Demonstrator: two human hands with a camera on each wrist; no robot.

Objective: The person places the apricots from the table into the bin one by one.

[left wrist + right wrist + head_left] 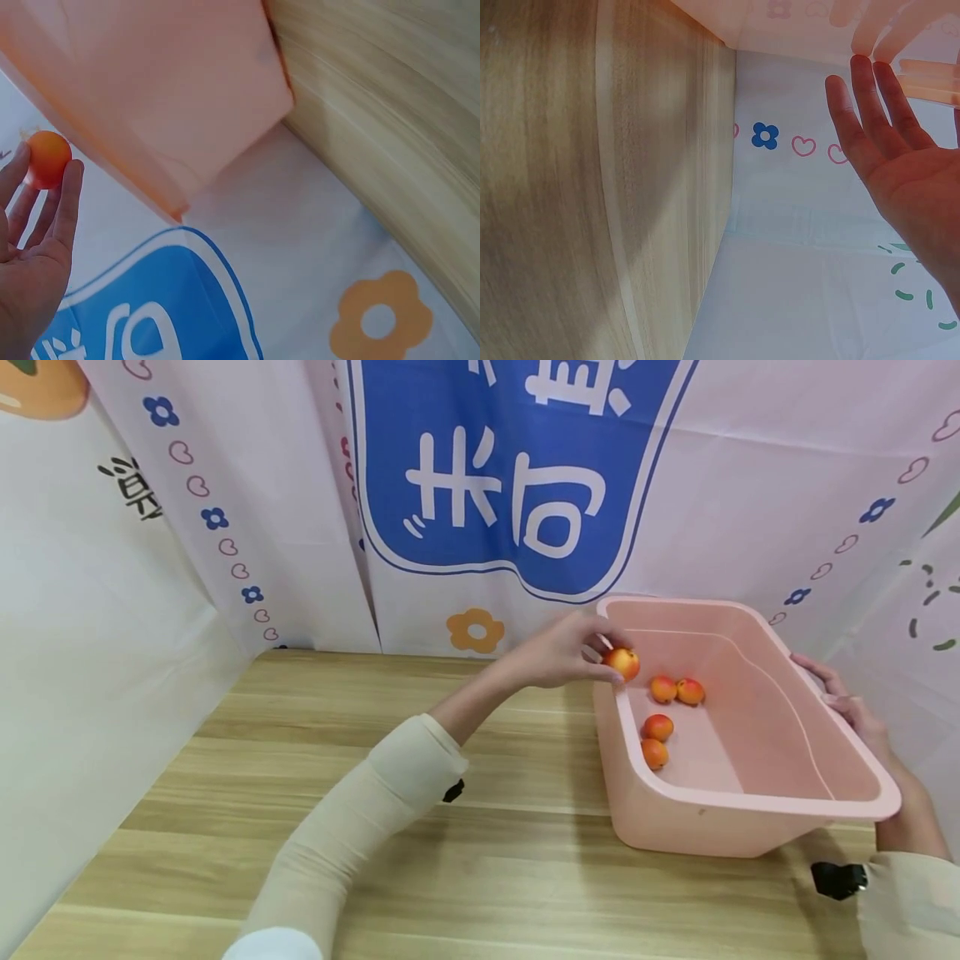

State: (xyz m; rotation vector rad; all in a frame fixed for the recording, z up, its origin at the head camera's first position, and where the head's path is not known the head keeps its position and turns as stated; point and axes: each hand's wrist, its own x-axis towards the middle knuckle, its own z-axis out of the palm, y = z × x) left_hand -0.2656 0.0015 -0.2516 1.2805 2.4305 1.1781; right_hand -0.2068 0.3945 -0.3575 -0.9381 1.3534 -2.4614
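Observation:
A pink plastic tub (750,814) stands tilted on the wooden table (315,793), with several small orange-red fruits (658,727) lying inside. My left hand (573,652) reaches over the tub's left rim and pinches one orange-red fruit (622,663) at its fingertips; the left wrist view shows that fruit (47,158) between my fingers (69,196) beside the tub's wall (172,90). With straight fingers, my right hand (851,706) rests against the tub's right rim, and in the right wrist view its fingers (866,112) touch the pink rim (930,79).
Printed cloth panels with a blue sign (510,468) and flower shapes wall in the table at the back and on both sides. Bare wood stretches left of and in front of the tub. A black wrist strap (838,878) shows at the lower right.

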